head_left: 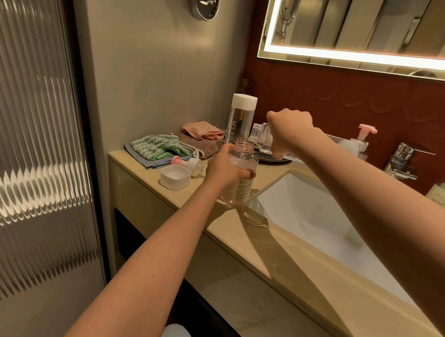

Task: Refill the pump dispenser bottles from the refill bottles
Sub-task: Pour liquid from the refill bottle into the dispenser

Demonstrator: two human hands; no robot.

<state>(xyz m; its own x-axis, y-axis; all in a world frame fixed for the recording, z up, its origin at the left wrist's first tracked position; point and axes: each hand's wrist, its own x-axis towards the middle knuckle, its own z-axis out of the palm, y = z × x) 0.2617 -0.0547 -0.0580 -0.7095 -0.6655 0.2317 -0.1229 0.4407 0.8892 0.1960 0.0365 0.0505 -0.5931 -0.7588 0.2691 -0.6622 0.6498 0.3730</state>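
Alignment of mouth over neck is what the pour turns on: the pump dispenser bottle (pixel 241 169) stands upright on the desk (pixel 276 246), its pump off and its pink threaded neck open. The refill bottle (pixel 259 135) lies tipped almost level just above and to the right of that neck, long axis running right to left, mouth aimed down at the opening. The right hand (pixel 289 130) grips the refill bottle from above, fingers curled round its body. The left hand (pixel 224 172) is wrapped round the dispenser's shoulder from the left, steadying it. Whether liquid is running yet I cannot tell. A further tilt of the right wrist seems all that is needed, and a drift off the narrow neck would likely spill onto the desk. Behind the dispenser stands a second refill bottle (pixel 239 118), white-capped, with vertical lettering reading "MY BO". The dispenser's own small print is too fine to read. Left of the dispenser lie a white cap (pixel 175 177) and the removed pump head (pixel 188 163).
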